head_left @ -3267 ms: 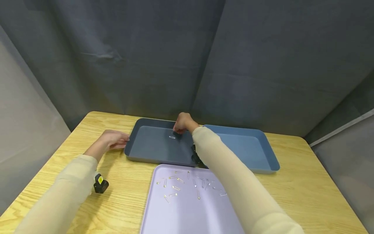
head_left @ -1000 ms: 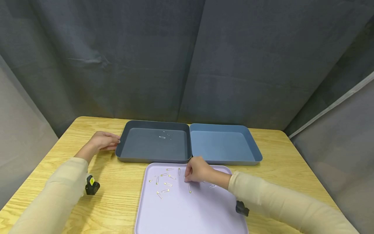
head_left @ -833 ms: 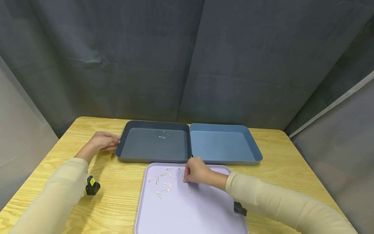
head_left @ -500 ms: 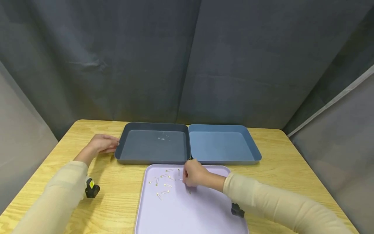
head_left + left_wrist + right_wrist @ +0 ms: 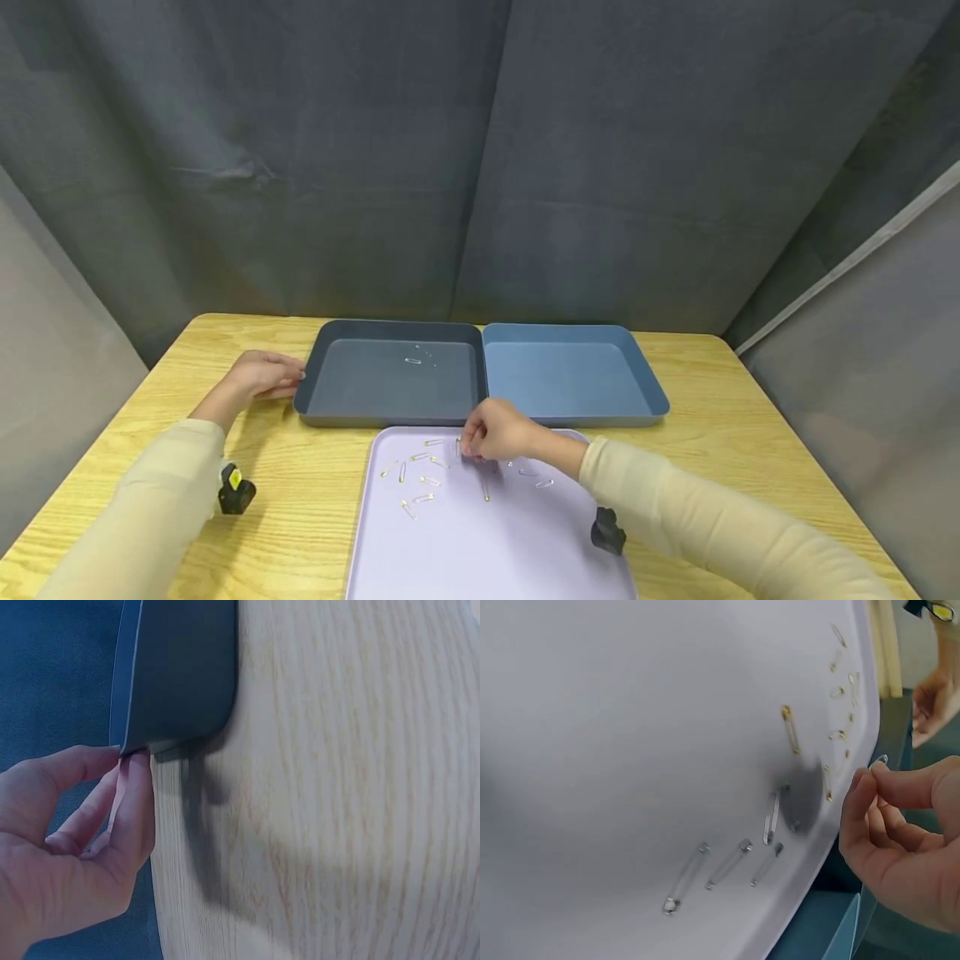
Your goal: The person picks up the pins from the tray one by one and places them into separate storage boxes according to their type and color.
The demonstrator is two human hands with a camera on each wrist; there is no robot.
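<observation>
A light wooden table (image 5: 750, 433) fills the near scene, its far edge meeting a dark grey curtain (image 5: 480, 158). On the far right of the table sits a lighter blue tray (image 5: 645, 379). Pale grey panels (image 5: 52, 333) stand at the left and right.

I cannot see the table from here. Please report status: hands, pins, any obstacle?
Right hand pinches one safety pin above lilac tray. Left hand touches dark grey tray corner. Nothing blocks the trays.

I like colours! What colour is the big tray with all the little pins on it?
The tray is pale lilac purple, clearest in the head view.
</observation>
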